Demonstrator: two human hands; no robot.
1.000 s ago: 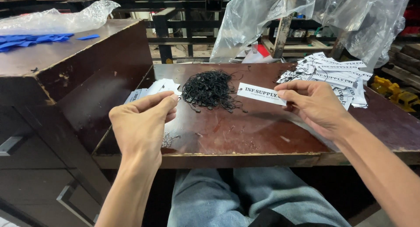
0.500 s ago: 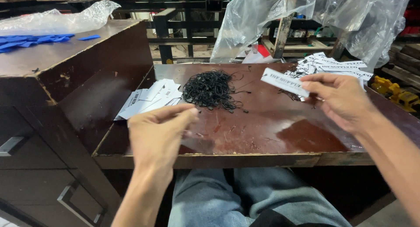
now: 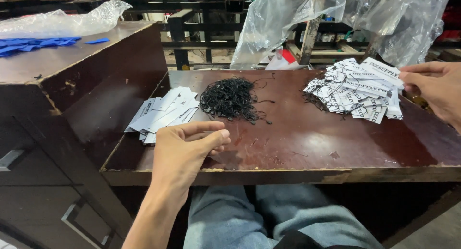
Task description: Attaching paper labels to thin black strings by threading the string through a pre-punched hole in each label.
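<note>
My table (image 3: 307, 143) is dark reddish-brown and glossy. The tangle of strings (image 3: 230, 99) on it is black. Both piles of paper tags (image 3: 357, 88) are white with black print. Blue scraps (image 3: 29, 45) lie on the brown cabinet top (image 3: 62, 61). My trousers (image 3: 249, 215) are grey-blue.

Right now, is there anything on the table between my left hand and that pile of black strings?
Nothing visible blocks it. Your left hand hovers at the table's front edge, and only bare tabletop lies between it and the pile of black strings. The unstrung white tags sit off to the left, outside that path.
</note>
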